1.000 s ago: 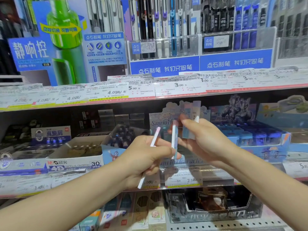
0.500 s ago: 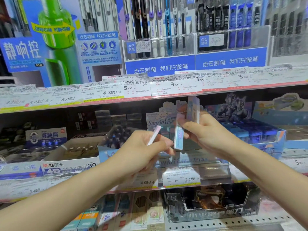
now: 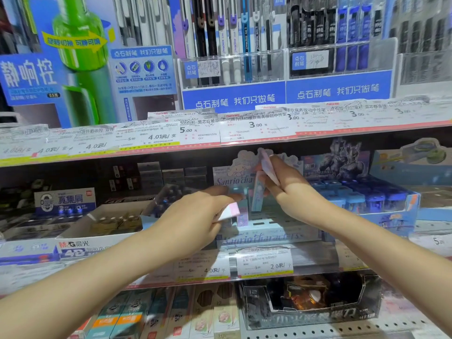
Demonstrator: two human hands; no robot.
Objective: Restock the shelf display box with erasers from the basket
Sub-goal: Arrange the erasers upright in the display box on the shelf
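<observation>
Upper left of frame: blue poster (image 3: 31,77) showing a green pen. Upper centre and right: racks of pens (image 3: 232,37). Mid-frame: strip of price tags (image 3: 200,133). Lower left: white eraser carton (image 3: 80,245). Lower right: dark carton (image 3: 310,311).

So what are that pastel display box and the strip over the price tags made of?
The display box looks like thin printed card with a matte finish: flat folded walls and a die-cut cartoon header. The price strip seems to be clear glossy plastic: the paper tags show through it and it catches glare.
</observation>
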